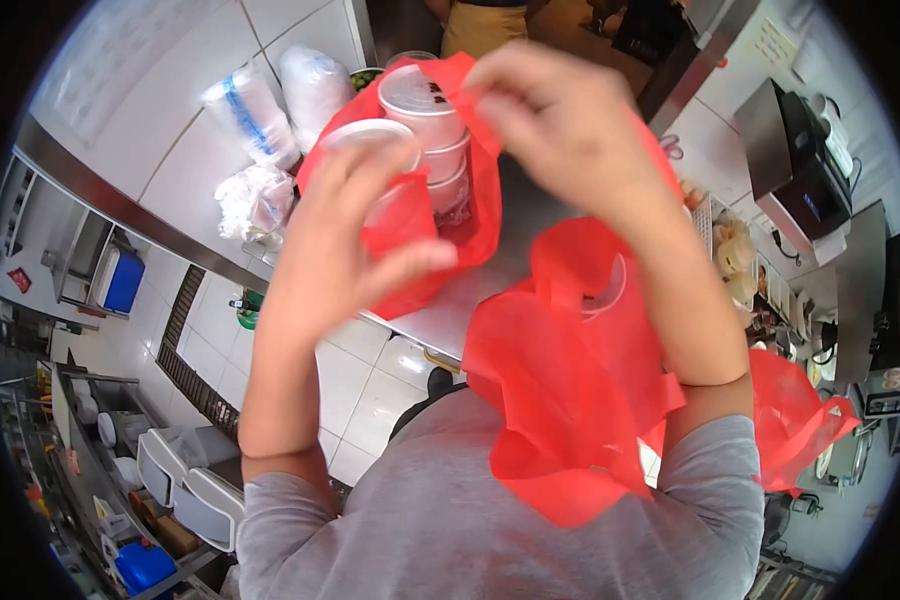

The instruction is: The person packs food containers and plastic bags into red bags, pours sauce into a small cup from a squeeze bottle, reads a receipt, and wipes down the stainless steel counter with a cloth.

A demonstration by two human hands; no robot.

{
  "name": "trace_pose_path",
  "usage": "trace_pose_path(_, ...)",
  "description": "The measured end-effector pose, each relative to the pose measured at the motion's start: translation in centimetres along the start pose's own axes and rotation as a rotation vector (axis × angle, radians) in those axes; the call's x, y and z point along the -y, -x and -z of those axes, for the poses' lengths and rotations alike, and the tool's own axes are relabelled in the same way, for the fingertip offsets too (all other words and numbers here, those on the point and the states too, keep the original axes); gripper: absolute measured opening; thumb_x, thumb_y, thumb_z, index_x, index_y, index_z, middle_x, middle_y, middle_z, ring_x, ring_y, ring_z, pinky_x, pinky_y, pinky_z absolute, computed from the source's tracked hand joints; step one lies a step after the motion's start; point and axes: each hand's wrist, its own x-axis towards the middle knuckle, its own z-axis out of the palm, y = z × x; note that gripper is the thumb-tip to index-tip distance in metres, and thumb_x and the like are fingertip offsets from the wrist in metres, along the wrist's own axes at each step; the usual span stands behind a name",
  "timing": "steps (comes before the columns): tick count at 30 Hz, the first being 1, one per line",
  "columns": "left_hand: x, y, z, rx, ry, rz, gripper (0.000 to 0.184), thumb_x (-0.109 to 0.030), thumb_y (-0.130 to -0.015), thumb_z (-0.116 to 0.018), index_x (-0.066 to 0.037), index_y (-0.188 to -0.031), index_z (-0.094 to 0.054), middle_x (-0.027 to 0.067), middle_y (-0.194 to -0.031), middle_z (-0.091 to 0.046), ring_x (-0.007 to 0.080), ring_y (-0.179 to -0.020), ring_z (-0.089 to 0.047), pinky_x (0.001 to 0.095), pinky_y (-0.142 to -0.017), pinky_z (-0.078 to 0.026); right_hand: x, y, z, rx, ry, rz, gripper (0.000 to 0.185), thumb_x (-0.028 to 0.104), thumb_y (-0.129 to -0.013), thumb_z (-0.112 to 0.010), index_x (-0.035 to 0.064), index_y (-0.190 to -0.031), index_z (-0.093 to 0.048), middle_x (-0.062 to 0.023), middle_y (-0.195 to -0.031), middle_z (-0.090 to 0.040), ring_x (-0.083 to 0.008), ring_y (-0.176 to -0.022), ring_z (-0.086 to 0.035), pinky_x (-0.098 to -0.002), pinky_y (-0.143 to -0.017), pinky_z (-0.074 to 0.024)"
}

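A red fabric bag [485,195] stands upright on the metal counter, its mouth spread. Inside it are stacked round, clear tubs [440,130] with lids, and another white-lidded tub [365,132] beside them. My left hand [340,225] is at the bag's near left side, thumb and fingers apart and slightly blurred. My right hand [560,115] has its fingers curled at the bag's upper right edge, pinching the red fabric; motion blurs the fingertips. Below my right forearm is a second red bag [570,380], with a clear round rim [607,287] showing at its top.
Plastic-wrapped packs [250,115] and a crumpled white bag [255,200] lie left of the tubs. Another red bag [795,415] is at my right elbow. A black machine [795,170] stands on the right. Someone in a yellow apron [482,28] stands across the counter.
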Motion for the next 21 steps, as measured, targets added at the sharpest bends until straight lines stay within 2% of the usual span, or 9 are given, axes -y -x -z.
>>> trace_pose_path(2,5.1,-0.4,-1.9,0.006,-0.279,0.019,0.043,-0.022,-0.072,-0.074,-0.005,-0.109,-0.062,0.0107,-0.102,-0.060,0.0321,-0.108,-0.051,0.0494,-0.103,-0.032,-1.9,-0.8,-4.1,0.329,-0.069,-0.188,0.020,0.004,-0.080,-0.058,-0.0013,-0.099,-0.062,-0.0177,-0.089,-0.066,-0.0274,-0.083,-0.066,-0.0336,-0.076,-0.0517)
trace_pose_path(3,6.3,0.2,-1.7,0.046,-0.255,0.006,0.037,-0.017,-0.070,-0.073,-0.005,-0.104,-0.063,0.0103,-0.098,-0.059,0.0315,-0.105,-0.051,0.0499,-0.102,-0.032,-3.8,-0.9,-5.7,0.458,0.047,-0.270,0.027,0.003,-0.079,-0.057,-0.0029,-0.106,-0.059,-0.0203,-0.097,-0.065,-0.0326,-0.091,-0.064,-0.0373,-0.082,-0.0501)
trace_pose_path(6,8.5,2.1,-0.3,0.143,-0.161,-0.040,0.028,-0.003,-0.064,-0.068,-0.005,-0.092,-0.065,0.0091,-0.089,-0.056,0.0296,-0.098,-0.052,0.0500,-0.099,-0.033,-6.8,-1.6,-7.9,0.450,0.316,-0.401,0.036,0.003,-0.077,-0.058,-0.0021,-0.113,-0.056,-0.0223,-0.110,-0.061,-0.0350,-0.103,-0.059,-0.0400,-0.091,-0.0459)
trace_pose_path(9,8.2,4.4,1.1,0.134,-0.057,-0.037,0.033,0.009,-0.054,-0.056,-0.006,-0.083,-0.064,0.0072,-0.080,-0.053,0.0267,-0.091,-0.053,0.0457,-0.096,-0.035,-10.1,-1.2,-9.2,0.267,0.238,-0.291,0.042,0.004,-0.076,-0.059,0.0003,-0.118,-0.054,-0.0222,-0.120,-0.055,-0.0354,-0.111,-0.053,-0.0417,-0.094,-0.0426)
trace_pose_path(12,9.0,6.2,1.4,0.142,-0.078,-0.010,0.035,0.008,-0.052,-0.057,-0.006,-0.084,-0.065,0.0065,-0.080,-0.057,0.0271,-0.088,-0.054,0.0432,-0.091,-0.038,-10.4,-1.2,-9.9,0.227,0.322,-0.109,0.042,0.005,-0.075,-0.062,0.0021,-0.117,-0.056,-0.0201,-0.119,-0.055,-0.0341,-0.113,-0.051,-0.0395,-0.096,-0.0414)
trace_pose_path(15,8.8,6.5,1.8,0.172,-0.062,0.087,0.027,0.005,-0.059,-0.060,-0.003,-0.085,-0.063,0.0078,-0.082,-0.058,0.0271,-0.087,-0.055,0.0442,-0.091,-0.038,-9.8,-1.9,-10.7,0.230,0.350,0.005,0.037,0.007,-0.074,-0.065,0.0041,-0.110,-0.059,-0.0149,-0.108,-0.058,-0.0319,-0.106,-0.053,-0.0395,-0.094,-0.0410)
trace_pose_path(18,8.9,6.8,2.2,0.175,-0.027,0.209,0.019,-0.007,-0.071,-0.068,-0.003,-0.089,-0.063,0.0105,-0.086,-0.061,0.0259,-0.089,-0.056,0.0436,-0.091,-0.038,-9.8,-2.3,-11.9,0.286,0.392,0.022,0.027,0.010,-0.073,-0.067,0.0051,-0.098,-0.060,-0.0107,-0.098,-0.059,-0.0297,-0.099,-0.054,-0.0399,-0.090,-0.0403)
trace_pose_path(21,9.1,6.4,1.0,-0.022,0.012,0.415,0.023,-0.016,-0.075,-0.071,-0.005,-0.093,-0.062,0.0104,-0.087,-0.059,0.0264,-0.087,-0.055,0.0396,-0.084,-0.040,-10.3,-2.7,-12.5,0.285,0.397,0.101,0.019,0.010,-0.073,-0.066,0.0055,-0.090,-0.058,-0.0088,-0.093,-0.058,-0.0284,-0.094,-0.054,-0.0411,-0.086,-0.0393)
